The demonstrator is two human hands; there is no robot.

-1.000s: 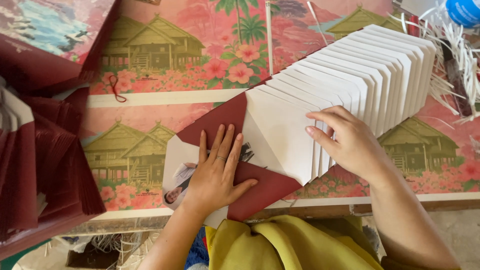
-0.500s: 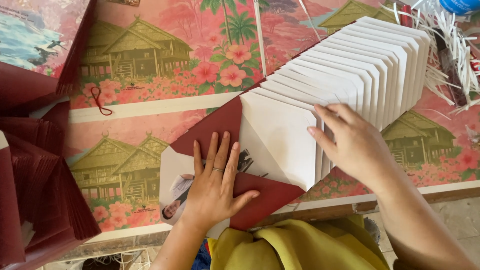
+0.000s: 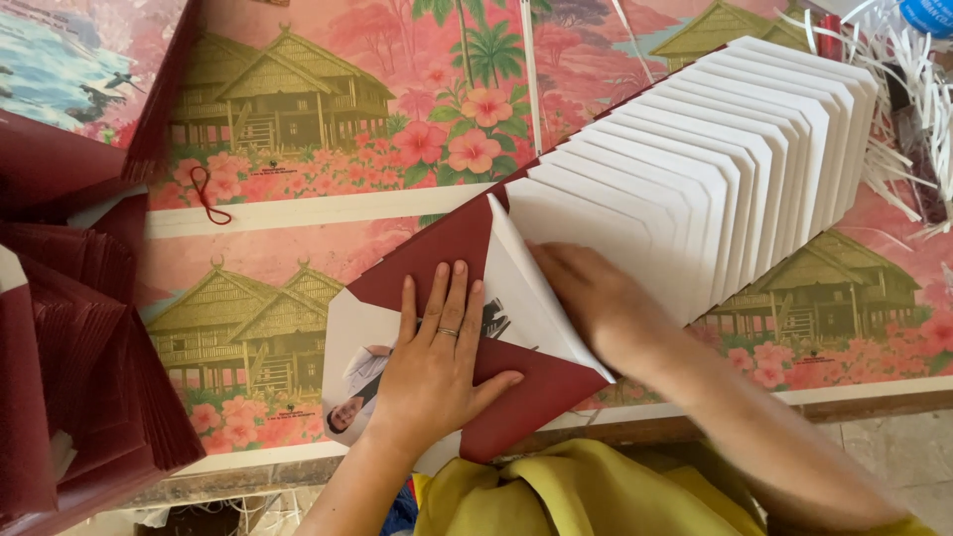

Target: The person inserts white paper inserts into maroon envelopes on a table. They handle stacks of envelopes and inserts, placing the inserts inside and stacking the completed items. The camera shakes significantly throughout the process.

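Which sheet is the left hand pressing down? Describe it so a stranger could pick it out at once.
Start at the long fan of overlapping white sheets running across the pink printed table covering. At its near end, by the table edge, lies the maroon sheet under the left hand. Unlike its white neighbours it shows dark red, and the right hand lifts a white flap off it.

We see a matt maroon paper folder (image 3: 437,253) under a smooth white paper flap (image 3: 541,288), stiff white card sheets (image 3: 715,169) fanned far right, and glossy pink printed paper (image 3: 328,119) beneath.
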